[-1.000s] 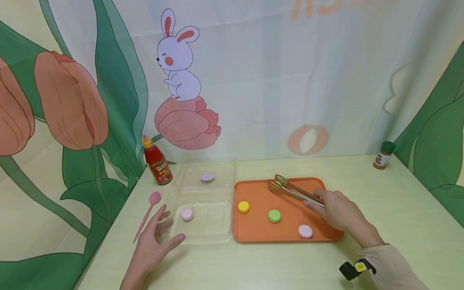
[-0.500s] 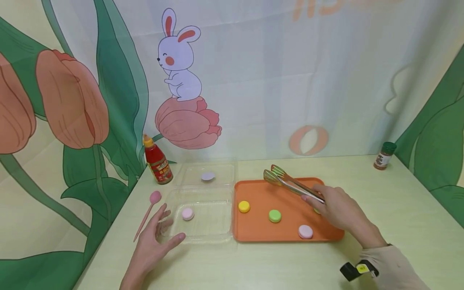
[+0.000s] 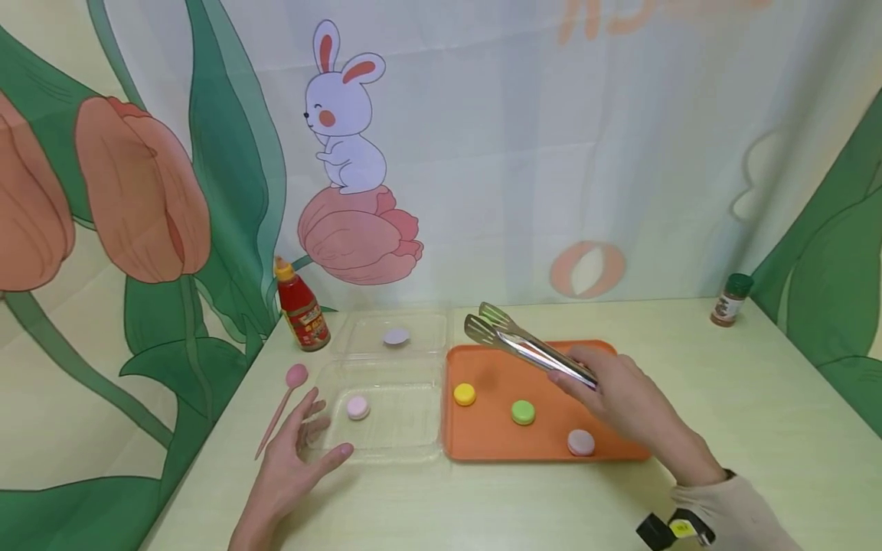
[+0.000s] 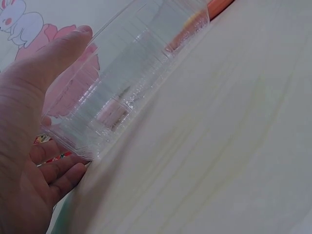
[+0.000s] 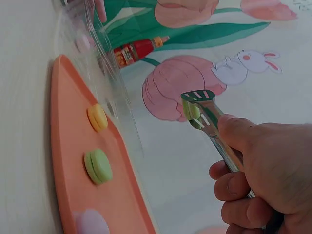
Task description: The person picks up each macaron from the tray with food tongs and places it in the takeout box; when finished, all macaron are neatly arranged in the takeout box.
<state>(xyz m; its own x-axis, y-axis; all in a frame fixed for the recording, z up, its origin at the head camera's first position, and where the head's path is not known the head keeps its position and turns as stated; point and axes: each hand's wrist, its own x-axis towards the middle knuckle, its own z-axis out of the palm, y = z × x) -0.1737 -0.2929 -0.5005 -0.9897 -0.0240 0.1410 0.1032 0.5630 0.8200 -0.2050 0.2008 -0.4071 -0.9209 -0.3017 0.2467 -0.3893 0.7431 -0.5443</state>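
Observation:
My right hand [image 3: 630,402] grips metal tongs [image 3: 540,353], raised over the back left part of the orange tray [image 3: 489,442]. Between the tong heads in the right wrist view is a green macaron [image 5: 191,111]. On the tray lie a yellow macaron [image 3: 465,394], another green macaron [image 3: 523,412] and a pale pink macaron [image 3: 581,442]. Left of the tray stands a clear plastic box [image 3: 406,453], its lid folded back, with a pink macaron [image 3: 357,408] inside. My left hand [image 3: 285,463] rests around the box's near left corner, thumb and fingers spread.
A pink spoon [image 3: 296,375] lies left of the box. Behind it stands a red sauce bottle [image 3: 303,310]. The open lid [image 3: 358,348] bears a pale oval [image 3: 396,337]. A green-capped spice jar [image 3: 732,300] stands back right, before the printed curtain [image 3: 482,191].
My right hand has lifted the tongs with the green macaron off the tray and carried them left, toward the box. My left hand has stayed at the box corner.

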